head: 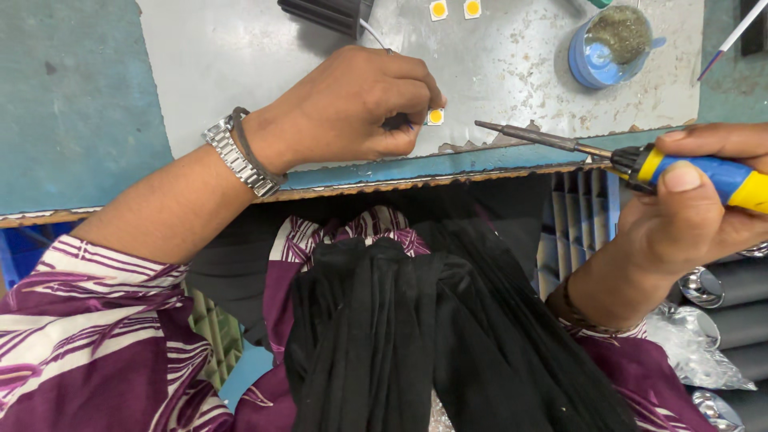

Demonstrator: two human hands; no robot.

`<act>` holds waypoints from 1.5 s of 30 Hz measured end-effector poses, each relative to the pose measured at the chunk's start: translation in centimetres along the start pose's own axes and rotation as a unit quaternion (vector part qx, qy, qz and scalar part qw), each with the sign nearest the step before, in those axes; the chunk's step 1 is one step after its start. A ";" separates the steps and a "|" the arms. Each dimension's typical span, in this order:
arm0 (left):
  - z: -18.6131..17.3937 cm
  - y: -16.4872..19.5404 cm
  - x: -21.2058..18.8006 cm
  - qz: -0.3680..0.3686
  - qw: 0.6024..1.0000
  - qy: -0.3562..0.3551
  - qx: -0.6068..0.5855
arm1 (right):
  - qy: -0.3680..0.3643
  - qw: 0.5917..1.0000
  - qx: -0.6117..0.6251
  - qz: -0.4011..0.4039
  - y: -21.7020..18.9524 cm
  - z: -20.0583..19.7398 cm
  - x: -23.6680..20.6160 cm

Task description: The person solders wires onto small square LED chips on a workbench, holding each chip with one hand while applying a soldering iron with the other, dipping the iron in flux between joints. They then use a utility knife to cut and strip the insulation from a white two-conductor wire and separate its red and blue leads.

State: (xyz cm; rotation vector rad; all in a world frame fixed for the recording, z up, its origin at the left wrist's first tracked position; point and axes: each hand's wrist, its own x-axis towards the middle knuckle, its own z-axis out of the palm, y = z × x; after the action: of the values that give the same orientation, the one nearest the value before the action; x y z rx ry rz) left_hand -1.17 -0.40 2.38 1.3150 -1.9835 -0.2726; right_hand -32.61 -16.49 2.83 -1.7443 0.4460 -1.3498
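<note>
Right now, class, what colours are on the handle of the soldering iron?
Blue and yellow, on the soldering iron in the right hand; head view.

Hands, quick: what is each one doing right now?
Left hand: closed, fingertips pinching at a small yellow square chip on the grey plate.
Right hand: closed around a soldering iron.

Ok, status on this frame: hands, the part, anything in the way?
Left hand pinching small yellow chip on grey plate. Right hand gripping soldering iron, tip just short of chip. Nothing between them; blue tin off to the side.
</note>
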 end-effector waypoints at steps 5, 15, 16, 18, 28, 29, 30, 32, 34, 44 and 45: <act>-0.1 0.0 -0.1 0.003 1.000 -0.001 0.000 | -0.016 1.000 -0.008 0.000 -0.7 0.8 0.2; 0.2 0.0 -0.2 0.021 0.998 0.016 0.057 | -0.135 0.975 -0.175 -0.010 -3.3 2.6 0.1; 0.2 0.1 -0.3 0.019 0.998 0.016 0.060 | -0.137 0.974 -0.177 -0.013 -3.4 2.8 0.1; 0.3 0.0 -0.3 0.015 0.998 0.012 0.061 | -0.141 0.974 -0.177 -0.010 -3.7 3.3 0.2; 0.5 -0.1 -0.5 0.028 0.996 0.023 0.087 | -0.152 0.975 -0.164 0.002 -4.3 4.5 0.3; 0.5 -0.2 -0.6 0.030 0.995 0.025 0.089 | -0.155 0.974 -0.168 0.001 -4.2 4.5 0.3; 0.5 -0.2 -0.6 0.031 0.995 0.028 0.090 | -0.160 0.972 -0.175 -0.004 -4.2 4.4 0.3; 0.6 -0.2 -0.6 0.033 0.995 0.031 0.091 | -0.173 0.967 -0.189 -0.013 -4.2 4.3 0.4; 0.6 -0.2 -0.6 0.033 0.995 0.031 0.092 | -0.189 0.961 -0.203 -0.022 -4.3 4.3 0.6; 0.5 -0.1 -0.7 0.027 0.995 0.024 0.093 | -0.189 0.969 -0.158 -0.026 -4.8 4.2 1.0; 0.5 -0.1 -0.7 0.022 0.995 0.018 0.096 | -0.170 0.976 -0.138 -0.024 -4.4 4.1 1.0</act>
State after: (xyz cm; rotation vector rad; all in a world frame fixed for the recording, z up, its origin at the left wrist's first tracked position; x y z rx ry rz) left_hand -1.25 0.03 1.67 1.3835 -2.0453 -0.0375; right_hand -29.49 -12.99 6.78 -2.1791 0.4140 -1.0266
